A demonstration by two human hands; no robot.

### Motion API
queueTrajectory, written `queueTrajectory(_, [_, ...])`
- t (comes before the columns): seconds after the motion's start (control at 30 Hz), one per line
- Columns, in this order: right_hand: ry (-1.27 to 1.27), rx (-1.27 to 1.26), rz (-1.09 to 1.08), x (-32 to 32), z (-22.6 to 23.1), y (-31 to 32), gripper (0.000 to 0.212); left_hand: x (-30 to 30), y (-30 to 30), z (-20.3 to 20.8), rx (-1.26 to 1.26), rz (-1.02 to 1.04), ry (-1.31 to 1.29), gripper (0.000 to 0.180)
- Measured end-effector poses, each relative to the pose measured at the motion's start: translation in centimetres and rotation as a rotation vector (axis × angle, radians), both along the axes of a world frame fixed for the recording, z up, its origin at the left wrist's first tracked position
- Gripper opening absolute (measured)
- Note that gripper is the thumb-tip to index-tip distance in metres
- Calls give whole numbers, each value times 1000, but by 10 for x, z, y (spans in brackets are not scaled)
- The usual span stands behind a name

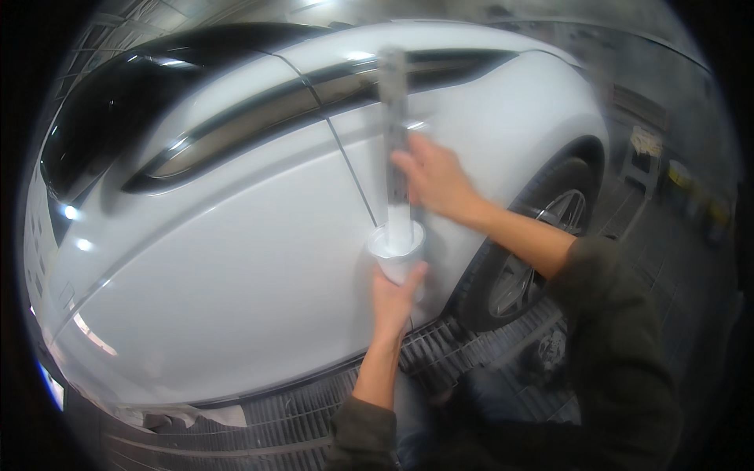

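Note:
My left hand (394, 300) is closed around a small white cup (397, 267), held upright in front of a white car's side. A long, flat grey stirring stick (393, 102) stands nearly vertical with its lower end in the cup. White coating that looks like paint covers that lower part. My right hand (440, 179) is closed on the stick above the cup's rim. The stick's upper end is smeared by motion, and its tip inside the cup is hidden.
The white car body (259, 275) fills the view behind my hands, with a wheel (550, 228) at the right. Slatted floor grating (298, 412) runs below the car. Crumpled paper or cloth (204, 416) lies under it at lower left. A small stool (642, 165) stands at far right.

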State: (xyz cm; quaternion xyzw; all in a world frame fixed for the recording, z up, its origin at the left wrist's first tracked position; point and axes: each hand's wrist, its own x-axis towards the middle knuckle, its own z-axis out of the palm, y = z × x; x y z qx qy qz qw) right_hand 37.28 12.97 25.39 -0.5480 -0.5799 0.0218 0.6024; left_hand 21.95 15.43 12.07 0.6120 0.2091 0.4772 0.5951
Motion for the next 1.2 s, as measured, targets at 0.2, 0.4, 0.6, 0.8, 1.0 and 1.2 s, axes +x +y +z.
queueTrajectory(0.2, [34, -43, 93, -21, 5, -7, 27, -5, 3, -2, -25, 38, -37, 48])
queueTrajectory(0.4, [88, 104, 110, 21, 42, 8, 28, -1, 1, -1, -8, 2, -6, 48])
queueTrajectory(0.6, [95, 131, 196, 30, 54, 17, 27, -6, -2, 0, -43, 3, -21, 50])
queueTrajectory(0.8, [-15, 121, 132, 31, 63, 10, 30, -7, -10, 0, -52, -39, -1, 60])
queueTrajectory(1.0, [-32, 134, 194, 42, 67, 19, 29, -4, -19, 0, -27, -15, -25, 55])
queueTrajectory(1.2, [4, 161, 322, 31, 63, 26, 30, -17, -24, -5, -66, 3, 10, 56])
